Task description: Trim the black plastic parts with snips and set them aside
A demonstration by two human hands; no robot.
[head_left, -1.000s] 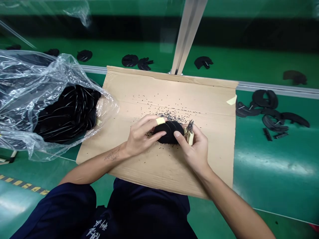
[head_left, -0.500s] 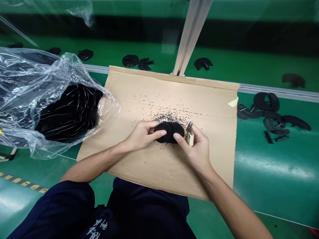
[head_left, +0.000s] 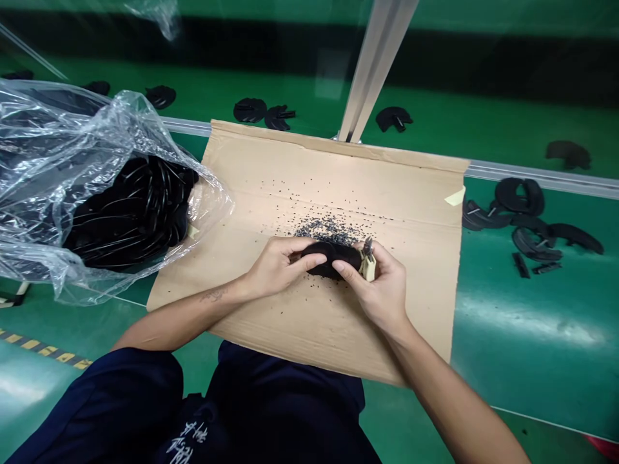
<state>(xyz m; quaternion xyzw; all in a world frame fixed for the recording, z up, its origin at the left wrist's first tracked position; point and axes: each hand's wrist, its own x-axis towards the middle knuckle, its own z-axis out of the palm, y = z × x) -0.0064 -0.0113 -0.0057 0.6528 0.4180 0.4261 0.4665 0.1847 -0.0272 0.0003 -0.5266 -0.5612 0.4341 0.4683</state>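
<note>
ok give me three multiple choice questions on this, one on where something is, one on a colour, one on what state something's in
1. Where is the clear plastic bag relative to the cardboard sheet?
A. right of it
B. left of it
C. on its middle

2. What colour are the small bits scattered on the sheet?
A. white
B. red
C. black

3. What state are the small pliers in?
A. gripped in the right hand
B. lying on the sheet
C. inside the bag

Answers:
1. B: the bag sits at the sheet's left edge.
2. C: black specks cluster mid-sheet.
3. A: that hand grips the cream handles, beside the black piece in the left hand.
</note>
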